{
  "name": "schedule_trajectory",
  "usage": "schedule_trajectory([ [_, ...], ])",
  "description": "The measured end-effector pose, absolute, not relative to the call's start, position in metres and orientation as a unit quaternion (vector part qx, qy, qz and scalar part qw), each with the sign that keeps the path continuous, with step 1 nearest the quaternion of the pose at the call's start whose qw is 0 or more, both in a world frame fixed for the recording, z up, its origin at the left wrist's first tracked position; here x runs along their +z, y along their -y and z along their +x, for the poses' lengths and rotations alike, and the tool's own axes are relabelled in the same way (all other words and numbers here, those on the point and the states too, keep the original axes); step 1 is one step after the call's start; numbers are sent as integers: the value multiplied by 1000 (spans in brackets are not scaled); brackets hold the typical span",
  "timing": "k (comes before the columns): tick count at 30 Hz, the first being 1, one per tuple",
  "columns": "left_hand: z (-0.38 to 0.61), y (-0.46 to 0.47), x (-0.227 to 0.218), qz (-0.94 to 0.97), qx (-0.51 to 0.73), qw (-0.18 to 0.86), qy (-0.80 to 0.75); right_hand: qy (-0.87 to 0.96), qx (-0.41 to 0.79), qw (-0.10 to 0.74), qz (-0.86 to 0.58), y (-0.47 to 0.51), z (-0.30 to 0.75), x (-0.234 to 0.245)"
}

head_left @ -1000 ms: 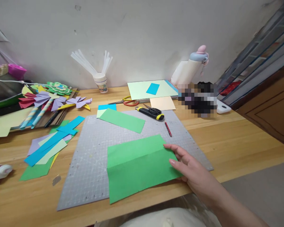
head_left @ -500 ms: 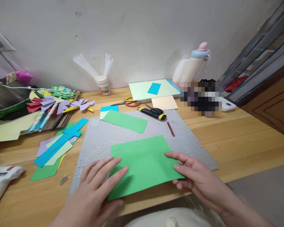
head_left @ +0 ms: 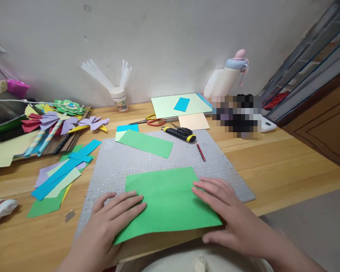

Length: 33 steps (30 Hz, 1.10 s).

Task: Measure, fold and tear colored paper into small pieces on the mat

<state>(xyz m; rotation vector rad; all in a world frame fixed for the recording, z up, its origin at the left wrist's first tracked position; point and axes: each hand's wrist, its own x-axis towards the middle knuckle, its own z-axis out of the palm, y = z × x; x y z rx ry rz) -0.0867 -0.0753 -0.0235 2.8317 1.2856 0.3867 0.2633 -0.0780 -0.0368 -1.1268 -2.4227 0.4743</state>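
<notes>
A sheet of green paper (head_left: 164,204) lies over the grey cutting mat (head_left: 107,162), its near edge slightly raised and reaching past the mat. My left hand (head_left: 113,219) rests on the sheet's left side with fingers stretched out; its thumb is hidden. On the right side, my right hand (head_left: 223,211) lays its fingers on the paper, and its thumb sticks out apart, below the near edge. Beyond the sheet are a green paper strip (head_left: 146,143), a black-and-yellow utility knife (head_left: 180,134), small black scissors (head_left: 185,130) and a red pencil (head_left: 200,152).
Paper scraps (head_left: 59,175) and a white glue gun (head_left: 0,211) are on the left. Behind them lie paper flowers (head_left: 58,121). A paper cup (head_left: 119,100) of white sticks, red-and-yellow-handled scissors (head_left: 151,121), a paper stack (head_left: 164,105) and a bottle (head_left: 232,79) line the wall.
My right hand has let go of its pinch on the sheet's right edge and now lies spread on top. The left hand has flattened onto the paper. The view has shifted slightly right.
</notes>
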Motion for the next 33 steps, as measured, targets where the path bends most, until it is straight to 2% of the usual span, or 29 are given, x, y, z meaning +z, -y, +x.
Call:
schedule_trajectory([
  [3,-86,76,-24,903,120,12,-412,882,169,194,-395,71,253,-37],
  [13,-87,77,-26,862,134,40,-486,850,178,219,-445,64,248,-40],
  [22,-79,61,-26,756,135,113,-631,754,206,248,-573,52,236,-38],
  [29,-66,56,-23,725,88,33,-682,756,113,206,-611,40,228,-45],
  [33,-59,59,-26,743,129,-39,-656,762,98,190,-611,40,227,-44],
])
